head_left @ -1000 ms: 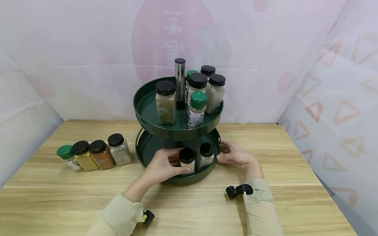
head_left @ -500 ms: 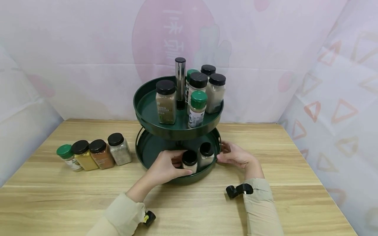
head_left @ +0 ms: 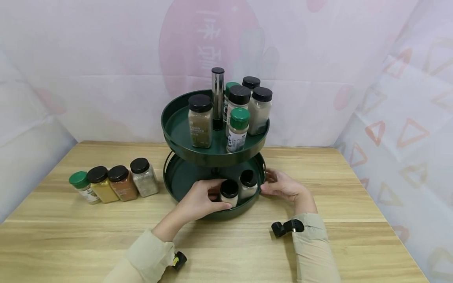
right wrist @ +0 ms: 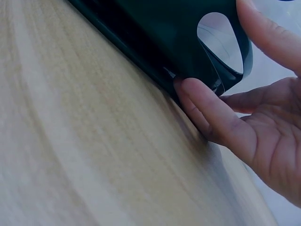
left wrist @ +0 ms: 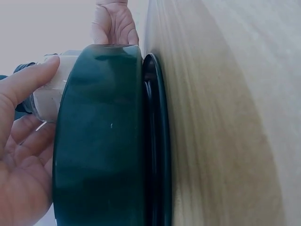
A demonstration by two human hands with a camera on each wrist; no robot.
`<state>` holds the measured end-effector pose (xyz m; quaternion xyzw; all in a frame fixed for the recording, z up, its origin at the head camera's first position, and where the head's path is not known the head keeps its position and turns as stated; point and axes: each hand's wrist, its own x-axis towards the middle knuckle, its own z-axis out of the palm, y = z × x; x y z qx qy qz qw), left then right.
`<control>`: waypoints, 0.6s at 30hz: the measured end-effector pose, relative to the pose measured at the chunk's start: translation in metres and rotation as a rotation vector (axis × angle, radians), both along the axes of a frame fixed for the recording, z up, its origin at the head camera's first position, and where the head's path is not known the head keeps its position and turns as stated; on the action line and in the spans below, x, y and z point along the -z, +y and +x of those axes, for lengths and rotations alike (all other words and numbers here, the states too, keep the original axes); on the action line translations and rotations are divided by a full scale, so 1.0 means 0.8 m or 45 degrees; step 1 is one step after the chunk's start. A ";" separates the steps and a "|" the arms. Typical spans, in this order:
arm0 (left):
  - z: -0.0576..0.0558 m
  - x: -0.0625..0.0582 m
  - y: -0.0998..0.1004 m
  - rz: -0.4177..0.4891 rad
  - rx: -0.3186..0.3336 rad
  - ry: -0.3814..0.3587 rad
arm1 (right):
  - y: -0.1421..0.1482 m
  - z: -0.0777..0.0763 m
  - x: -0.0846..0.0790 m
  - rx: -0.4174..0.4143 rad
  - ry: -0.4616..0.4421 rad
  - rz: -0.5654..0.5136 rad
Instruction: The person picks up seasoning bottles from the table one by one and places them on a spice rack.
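Your left hand (head_left: 199, 200) pinches a black-lidded jar (head_left: 229, 193) at near right in the lower tray (head_left: 226, 214), thumb near, fingers partly hidden; rim hides jar base. Your right hand (head_left: 282, 185), fingers spread, touches the tray's right wall.

Pale wood-grain table (head_left: 233, 247). Behind it, a whitish back cloth (head_left: 106, 47) with a horizontal crease, printed with a large pink oval (head_left: 177, 39) bearing white characters. Right side: sloping cloth (head_left: 396, 165), orange and beige triangle outlines. Left: plain-looking white cloth (head_left: 24, 141).
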<state>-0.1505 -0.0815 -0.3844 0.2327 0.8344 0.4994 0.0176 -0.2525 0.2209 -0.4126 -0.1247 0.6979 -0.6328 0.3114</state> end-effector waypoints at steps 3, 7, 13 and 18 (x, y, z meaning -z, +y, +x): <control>0.000 -0.002 -0.002 -0.014 0.043 0.018 | 0.001 0.000 0.000 -0.002 0.002 0.003; 0.000 -0.004 -0.010 -0.036 0.056 -0.005 | 0.001 0.000 0.001 -0.011 0.009 0.002; 0.005 -0.007 -0.038 -0.031 0.032 -0.056 | 0.001 -0.001 0.002 -0.030 0.020 -0.010; 0.015 -0.012 -0.076 -0.027 -0.051 0.022 | 0.002 -0.002 0.002 -0.035 0.030 -0.015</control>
